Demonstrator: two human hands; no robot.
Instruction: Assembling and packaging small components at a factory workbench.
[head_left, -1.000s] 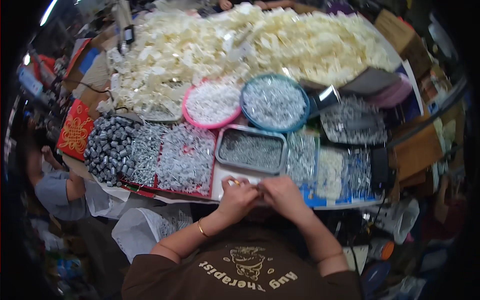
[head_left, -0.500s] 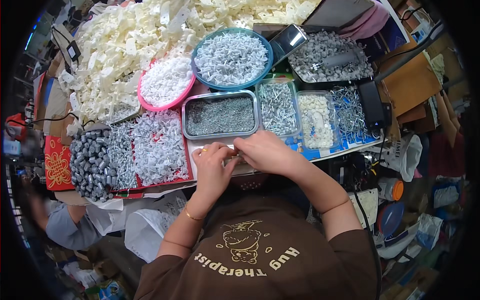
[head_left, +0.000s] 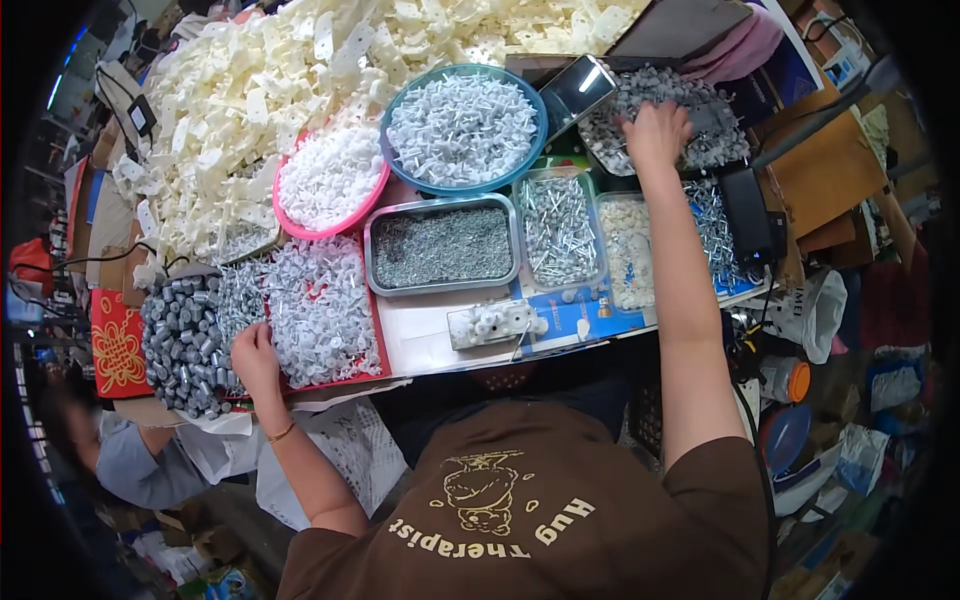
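On the near side of the metal tray (head_left: 430, 288) of fine metal parts, upon the surface (head_left: 415, 330): one pale block-shaped piece (head_left: 490, 325), bearing rounded white parts, lying toward the tray's right end, apart from both my hands. My right hand (head_left: 657, 135): beyond the metal tray and well to its right, fingers slightly spread and lowered among greyish-white pieces (head_left: 715, 125) in a black container; whether they grip any, I cannot tell. My left hand (head_left: 257, 358): left of the metal tray and nearer me, fingers bent close together at small metal pieces (head_left: 240, 300); whether they hold one, I cannot tell. White plastic pieces (head_left: 320, 315), in a red box: just left of the metal tray. Grey cylinders (head_left: 190, 340), heaped: farther left of it. Pink basin (head_left: 325, 233), white parts inside: beyond it, leftward. Blue-green basin (head_left: 460, 190), white-headed pins inside: directly beyond it. Metal pins (head_left: 558, 230), in a clear container: just right of it. Cream plastic pieces (head_left: 250, 120): large heap, farthest beyond it.
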